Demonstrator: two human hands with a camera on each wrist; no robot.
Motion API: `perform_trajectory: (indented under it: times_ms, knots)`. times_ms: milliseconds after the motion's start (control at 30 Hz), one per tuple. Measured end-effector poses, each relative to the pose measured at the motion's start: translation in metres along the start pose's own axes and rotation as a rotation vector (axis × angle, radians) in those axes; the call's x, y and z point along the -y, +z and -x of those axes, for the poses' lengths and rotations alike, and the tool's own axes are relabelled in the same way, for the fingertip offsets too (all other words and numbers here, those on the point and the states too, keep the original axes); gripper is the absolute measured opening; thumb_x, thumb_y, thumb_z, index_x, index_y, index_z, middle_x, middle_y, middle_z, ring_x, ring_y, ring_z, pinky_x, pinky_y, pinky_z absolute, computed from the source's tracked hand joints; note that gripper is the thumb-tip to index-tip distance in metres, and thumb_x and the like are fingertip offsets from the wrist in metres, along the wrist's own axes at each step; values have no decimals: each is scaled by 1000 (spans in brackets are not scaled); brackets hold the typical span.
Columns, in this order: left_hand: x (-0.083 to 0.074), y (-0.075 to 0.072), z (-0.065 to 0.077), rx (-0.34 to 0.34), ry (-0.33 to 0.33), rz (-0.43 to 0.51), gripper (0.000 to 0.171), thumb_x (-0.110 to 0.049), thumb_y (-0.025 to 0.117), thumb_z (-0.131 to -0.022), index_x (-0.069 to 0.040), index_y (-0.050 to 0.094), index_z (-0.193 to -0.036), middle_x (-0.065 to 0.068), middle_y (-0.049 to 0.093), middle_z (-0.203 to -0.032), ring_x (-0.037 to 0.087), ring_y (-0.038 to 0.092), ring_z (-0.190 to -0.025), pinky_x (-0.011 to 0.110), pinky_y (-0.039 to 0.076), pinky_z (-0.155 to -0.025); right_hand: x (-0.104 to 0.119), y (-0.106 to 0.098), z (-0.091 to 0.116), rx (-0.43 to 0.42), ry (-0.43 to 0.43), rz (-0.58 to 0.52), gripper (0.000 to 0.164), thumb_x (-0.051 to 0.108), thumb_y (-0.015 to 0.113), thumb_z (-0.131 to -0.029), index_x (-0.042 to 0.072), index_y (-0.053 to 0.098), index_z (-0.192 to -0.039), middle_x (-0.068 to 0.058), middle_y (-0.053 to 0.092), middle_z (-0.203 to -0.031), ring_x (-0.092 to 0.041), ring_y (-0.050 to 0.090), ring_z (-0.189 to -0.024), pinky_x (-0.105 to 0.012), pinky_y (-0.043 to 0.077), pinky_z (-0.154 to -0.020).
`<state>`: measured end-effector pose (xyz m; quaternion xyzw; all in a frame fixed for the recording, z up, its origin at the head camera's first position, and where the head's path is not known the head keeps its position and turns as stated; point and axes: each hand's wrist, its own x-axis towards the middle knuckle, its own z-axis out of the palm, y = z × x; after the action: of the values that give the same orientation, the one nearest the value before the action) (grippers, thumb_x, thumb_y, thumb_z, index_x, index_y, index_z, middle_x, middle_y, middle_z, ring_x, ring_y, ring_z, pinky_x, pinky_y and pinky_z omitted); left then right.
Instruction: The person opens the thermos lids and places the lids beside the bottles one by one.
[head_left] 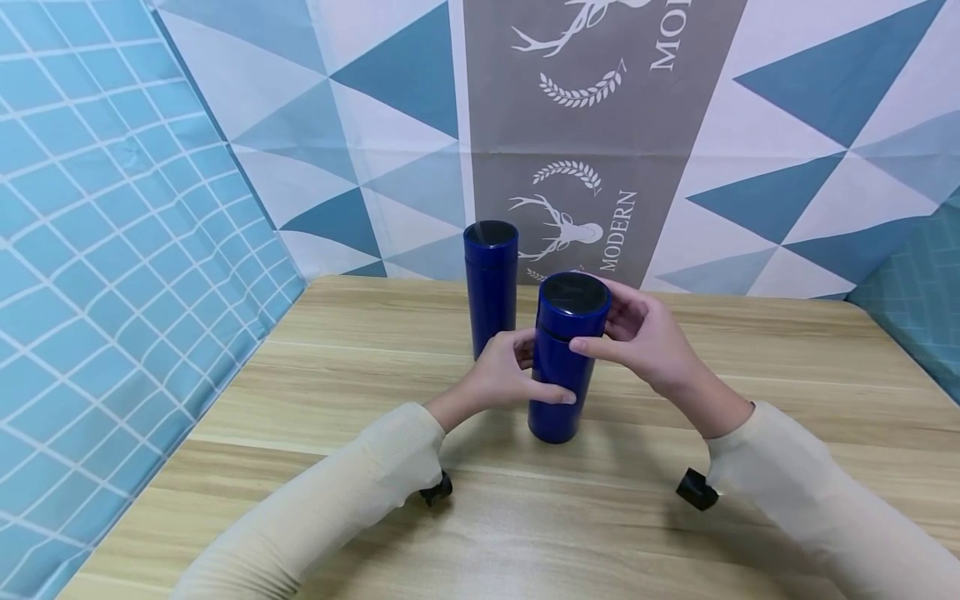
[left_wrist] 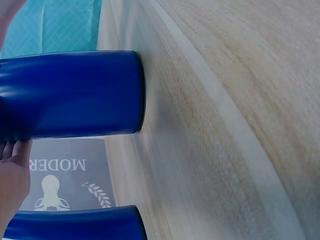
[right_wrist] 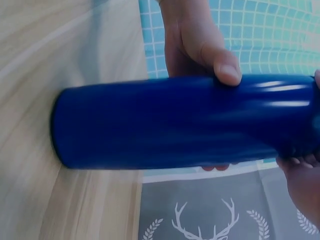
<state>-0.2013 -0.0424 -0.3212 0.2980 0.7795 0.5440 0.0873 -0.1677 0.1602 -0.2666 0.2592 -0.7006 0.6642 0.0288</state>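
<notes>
both your bare hands are on the front bottle [head_left: 558, 358], a dark blue cylinder with a black top [head_left: 574, 292]. your left grip [head_left: 495, 375] is closed round its body from the left — thumb across the near face, fingers going behind. your right grip [head_left: 652, 342] holds it higher up, from the right, with the thumb near the seam and the fingers round the back by the top. so the bottle lies directly between your two grips, its long axis close to upright, and neither hand is farther from it; the left is simply the lower one, and the nearer to the back bottle [head_left: 492, 287]. that second blue cylinder stands upright behind and to the left of the front one, near it but apart, its lower part hidden by your left grip in the head view. whether the front bottle's base rests on the wood or sits just above it — i can't tell.

the surface [head_left: 540, 525] is pale wood-grain, and a small black block [head_left: 697, 489] shows by your right cuff. beyond the far edge hangs a cloth of blue and white triangles [head_left: 405, 108] with a grey deer-head panel [head_left: 510, 117]; a blue gridded cloth [head_left: 90, 208] closes the left side.
</notes>
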Motion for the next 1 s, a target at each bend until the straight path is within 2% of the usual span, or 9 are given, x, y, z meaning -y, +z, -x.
perform_trajectory:
  times_ms: [367,600,700,900,1000]
  knots:
    - [0,0,0,5,-3,5,59,-13,86,-67,-11,62,-122,7,70,-116,11,68,-102,24,54,-92,-3,-10,-5,107,-22,13,66,-7,71,-80,-11,39,-138,12,65,-119,-4,66,-106,-18,53,-92]
    - [0,0,1,8,5,11,60,-13,86,-68,-12,61,-122,7,70,-117,11,68,-102,24,54,-92,-8,-18,-11,201,-58,-39,65,-8,69,-81,-11,39,-138,6,66,-123,-6,66,-108,-20,53,-92]
    - [0,0,1,10,7,17,60,-13,85,-68,-12,61,-123,7,70,-117,11,68,-103,24,54,-92,-11,-22,-14,244,-81,-66,62,-9,68,-81,-7,43,-137,4,66,-124,-8,66,-109,-21,54,-93]
    - [-1,0,1,12,-4,21,60,-13,85,-68,-12,61,-123,7,70,-117,11,68,-103,23,54,-93,-16,-26,-18,298,-86,-131,60,-10,69,-80,13,51,-134,6,66,-123,-8,66,-109,-22,54,-92]
    - [0,0,0,12,0,19,60,-12,85,-68,-11,61,-123,8,70,-117,11,68,-102,23,54,-92,-18,-26,-19,316,-73,-179,62,-11,68,-80,16,52,-134,5,65,-124,-9,66,-111,-23,54,-92]
